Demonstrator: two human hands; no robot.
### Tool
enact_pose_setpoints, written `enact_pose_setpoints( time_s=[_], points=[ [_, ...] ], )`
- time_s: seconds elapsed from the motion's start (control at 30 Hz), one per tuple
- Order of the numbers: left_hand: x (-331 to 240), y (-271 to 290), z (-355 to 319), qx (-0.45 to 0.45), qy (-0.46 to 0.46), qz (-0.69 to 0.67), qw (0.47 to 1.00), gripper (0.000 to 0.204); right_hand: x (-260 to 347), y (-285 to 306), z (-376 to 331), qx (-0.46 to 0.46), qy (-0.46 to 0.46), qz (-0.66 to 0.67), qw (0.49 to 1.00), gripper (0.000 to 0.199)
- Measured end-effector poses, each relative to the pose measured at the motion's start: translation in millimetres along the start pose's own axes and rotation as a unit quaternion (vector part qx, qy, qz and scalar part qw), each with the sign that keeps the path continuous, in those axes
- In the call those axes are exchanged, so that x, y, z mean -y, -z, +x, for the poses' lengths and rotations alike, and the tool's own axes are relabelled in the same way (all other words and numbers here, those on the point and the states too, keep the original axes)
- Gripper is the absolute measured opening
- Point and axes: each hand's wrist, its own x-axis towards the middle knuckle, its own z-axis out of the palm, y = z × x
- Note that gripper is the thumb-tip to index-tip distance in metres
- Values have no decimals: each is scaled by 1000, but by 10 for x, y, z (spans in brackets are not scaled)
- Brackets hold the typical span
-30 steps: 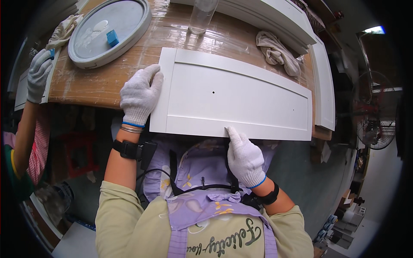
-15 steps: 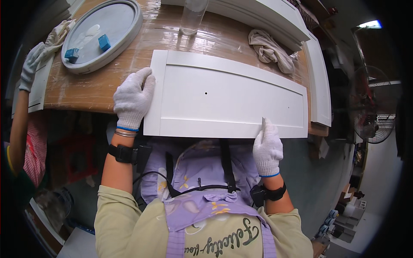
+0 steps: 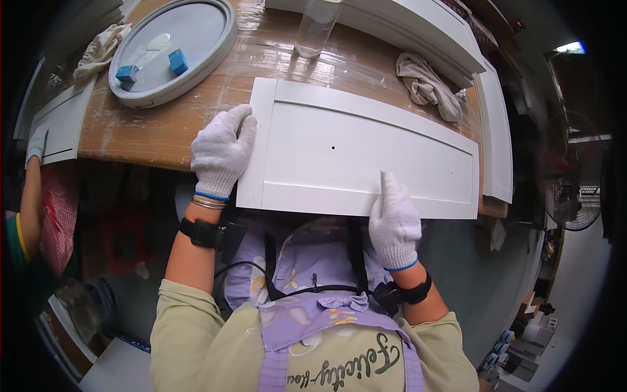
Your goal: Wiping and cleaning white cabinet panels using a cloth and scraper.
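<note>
Left hand (image 3: 221, 151) spread flat on white panel (image 3: 366, 153); right hand (image 3: 394, 221) grips its near edge, fingers hidden

Bright even light, glossy tabletop (image 3: 163, 130) glare, dark fisheye rim, sharp centre

A worn wooden workbench (image 3: 150, 134) fills twelve o'clock; a fan (image 3: 581, 196) stands at three o'clock; grey floor below
</note>
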Motion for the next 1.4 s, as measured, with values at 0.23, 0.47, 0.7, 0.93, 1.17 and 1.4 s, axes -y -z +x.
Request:
enact_pose_setpoints(
  time_s=[0.23, 0.47, 0.7, 0.93, 1.17, 1.4],
  points=[
    [-94, -14, 35, 16, 17, 9, 1000, 23, 645, -118, 30, 135, 64, 0, 989, 48],
    [5, 4, 27, 19, -2, 2, 1000, 21, 780, -88, 173, 163, 112, 86, 976, 47],
    [-10, -19, 33, 25, 14, -8, 1000, 20, 991, -231, 220, 157, 122, 32, 980, 47],
    [-19, 36, 38, 28, 9, 14, 999, 19, 928, -141, 163, 193, 19, 96, 976, 52],
    [3, -59, 32, 22, -2, -5, 1000, 19, 1218, -268, 220, 200, 86, 119, 969, 49],
    [13, -61, 29, -15, -40, 4, 999, 20, -291, 75, -194, 56, -37, -17, 998, 41]
  ],
)
